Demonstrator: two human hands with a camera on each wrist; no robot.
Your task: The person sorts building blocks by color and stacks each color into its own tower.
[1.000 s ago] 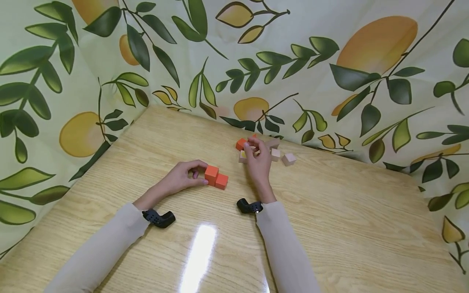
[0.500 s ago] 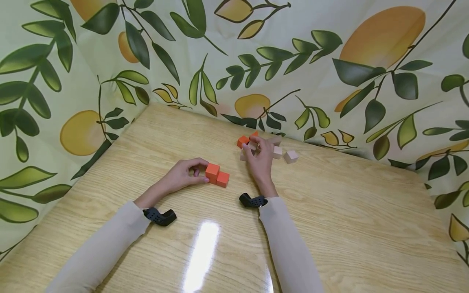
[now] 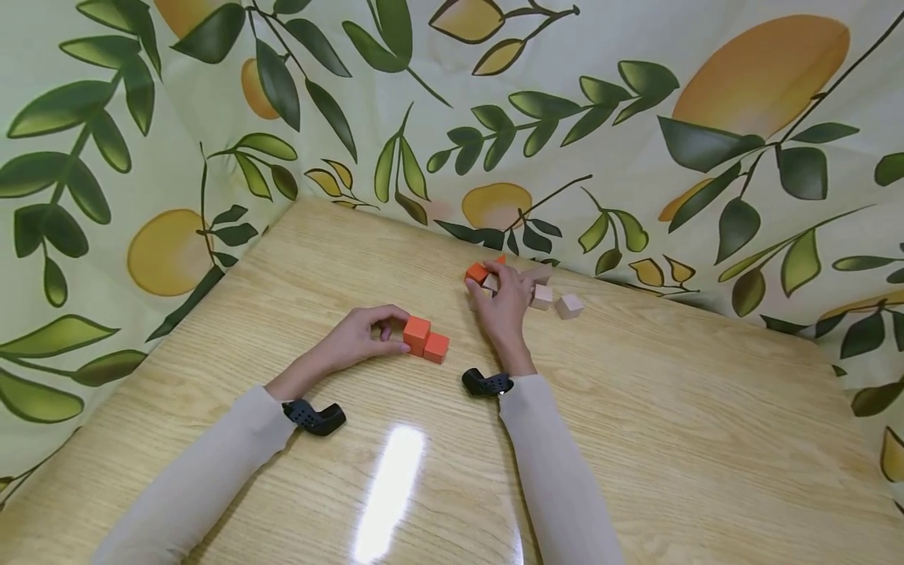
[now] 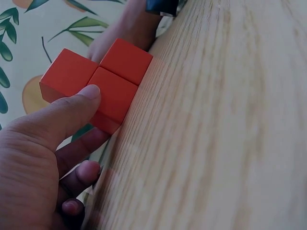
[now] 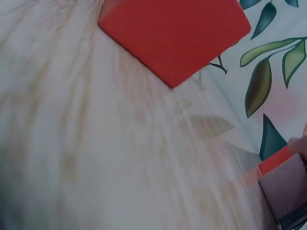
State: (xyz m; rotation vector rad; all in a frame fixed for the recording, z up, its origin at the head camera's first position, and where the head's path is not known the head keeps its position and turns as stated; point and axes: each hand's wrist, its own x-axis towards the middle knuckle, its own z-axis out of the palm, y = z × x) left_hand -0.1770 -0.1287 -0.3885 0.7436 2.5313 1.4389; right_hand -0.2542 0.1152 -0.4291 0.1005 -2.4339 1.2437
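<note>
My left hand (image 3: 363, 337) grips a small stack of red cubes (image 3: 417, 329) from its left side. In the left wrist view the thumb (image 4: 88, 96) presses on one red cube (image 4: 114, 93), with fingers behind it. One cube rides on top, and another red cube (image 3: 436, 348) sits at the right on the table. At the back, my right hand (image 3: 504, 306) pinches a pale wooden cube (image 3: 490, 282) between thumb and fingers, partly hidden by the hand. An orange-red block (image 3: 476, 273) lies beside those fingertips.
Right of my right hand lie pale wooden cubes (image 3: 541, 297), with another pale cube (image 3: 569, 306) farther right and a longer pale block (image 3: 537, 272) behind. An orange tip (image 3: 501, 259) shows beyond the hand. A leaf-and-fruit printed cloth (image 3: 395, 102) hangs along the table's back edge.
The pale cube at my right fingertips has shifted and shows a different face. My left hand still holds the red stack in place. The head view has swung slightly.
</note>
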